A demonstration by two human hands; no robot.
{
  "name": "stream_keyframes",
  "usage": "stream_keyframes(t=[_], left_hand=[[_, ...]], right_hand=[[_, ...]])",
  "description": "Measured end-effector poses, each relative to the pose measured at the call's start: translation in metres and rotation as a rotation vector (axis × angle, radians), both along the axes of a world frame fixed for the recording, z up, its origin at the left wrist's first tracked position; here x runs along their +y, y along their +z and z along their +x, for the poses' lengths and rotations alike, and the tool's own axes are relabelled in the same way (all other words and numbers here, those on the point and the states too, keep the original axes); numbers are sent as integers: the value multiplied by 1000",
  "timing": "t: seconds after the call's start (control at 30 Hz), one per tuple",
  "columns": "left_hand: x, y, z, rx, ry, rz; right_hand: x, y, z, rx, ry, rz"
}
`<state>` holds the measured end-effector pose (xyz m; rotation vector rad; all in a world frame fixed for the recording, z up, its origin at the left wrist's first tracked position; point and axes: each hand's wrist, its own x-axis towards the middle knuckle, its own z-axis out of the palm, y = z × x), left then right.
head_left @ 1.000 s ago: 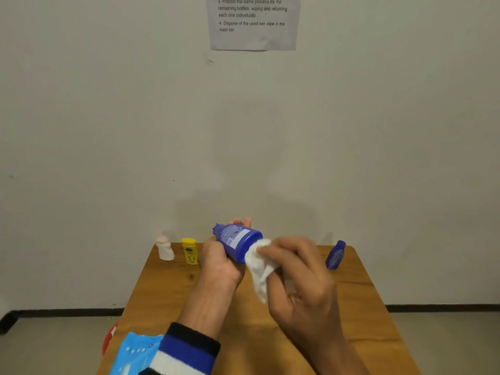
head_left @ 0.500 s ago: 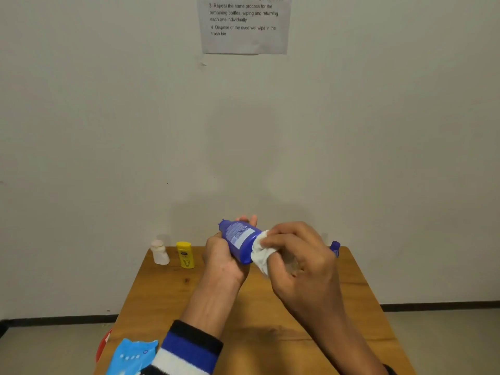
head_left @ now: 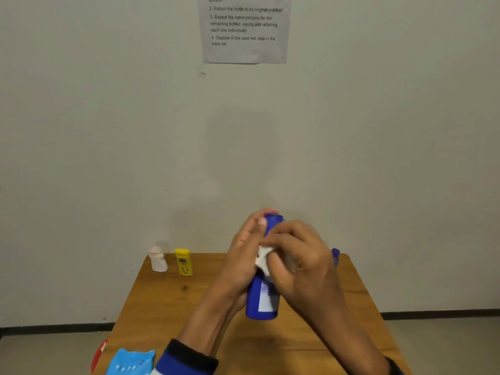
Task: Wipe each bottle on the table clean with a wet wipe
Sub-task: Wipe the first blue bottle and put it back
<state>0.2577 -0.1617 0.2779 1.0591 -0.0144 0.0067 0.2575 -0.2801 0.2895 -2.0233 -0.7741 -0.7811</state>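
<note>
Blue bottle (head_left: 261, 301) gripped upright by left hand (head_left: 244, 255) over table (head_left: 162, 307) for access; right hand (head_left: 295, 263) fingers curled, pressing wet wipe (head_left: 263, 259) against its side.

table (head_left: 167, 307): wood, smooth satin | blue bottle (head_left: 261, 301): glossy plastic | wipe (head_left: 263, 257): soft cloth | wall sheet (head_left: 244, 28): matt paper

Table (head_left: 173, 307) stands against wall (head_left: 108, 131). Far left corner: squat bottle (head_left: 158, 259), capped bottle (head_left: 184, 262) just to its right. Far right corner: small bottle (head_left: 335, 254), partly behind right hand (head_left: 295, 262). Above table centre, big bottle (head_left: 261, 300) upright between left hand (head_left: 243, 255) and right hand, wipe (head_left: 263, 261) against it. Wipe pack (head_left: 130, 362) at near left edge. Notice (head_left: 244, 31) on wall above.
</note>
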Motion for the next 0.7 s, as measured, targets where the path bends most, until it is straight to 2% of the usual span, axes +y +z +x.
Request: stream_keyframes(t=[0.17,0.27,0.37,0.43,0.6,0.7], left_hand=[[-11,7,-11,-55,-2,45],[0,10,-4,-58,34,-27],[12,12,0,-79,84,-125],[15,12,0,-109,103,-79],[8,5,-4,-130,52,110],[4,4,-7,-115,38,116]], right_hand=[[-4,18,15,-108,-141,-16],[7,2,-8,-148,-63,-111],[9,-18,-32,-50,70,-110],[5,-19,-31,-18,92,-85],[-8,18,4,-83,-43,100],[-10,18,8,-74,-42,138]])
